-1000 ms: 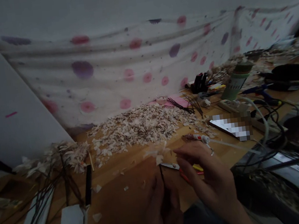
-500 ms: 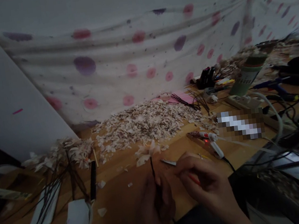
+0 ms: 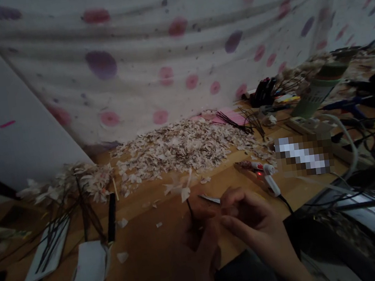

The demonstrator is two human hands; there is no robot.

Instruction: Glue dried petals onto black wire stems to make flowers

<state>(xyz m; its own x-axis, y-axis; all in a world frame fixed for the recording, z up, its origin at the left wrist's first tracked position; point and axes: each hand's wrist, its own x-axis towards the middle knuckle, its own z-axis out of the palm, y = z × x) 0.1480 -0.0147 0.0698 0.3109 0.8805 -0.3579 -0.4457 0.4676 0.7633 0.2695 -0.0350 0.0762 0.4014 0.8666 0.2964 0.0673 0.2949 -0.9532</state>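
Note:
My left hand [image 3: 202,243] is closed around the dark stem of a pale petalled flower [image 3: 181,189], which points up and away from me. Just to its right, my right hand [image 3: 252,219] has its thumb and fingers pinched together near the left fingertips; whatever lies between them is too small to make out. A metal blade tip [image 3: 209,199] shows on the table beyond the right fingers, its other end hidden by the hand. Behind the flower spreads a wide heap of loose pale petals [image 3: 178,150].
A glue gun [image 3: 263,174] with a red light lies right of centre. Finished-looking flowers [image 3: 93,181] with dark stems, a white card [image 3: 87,273] and a black stick [image 3: 112,218] are at left. A green bottle [image 3: 318,92], power strips and cables fill the right.
The view has tilted down slightly. The flower in my left hand has turned and leans differently, and my left fingers have shifted toward my right hand, whose fingertips are now closer to them.

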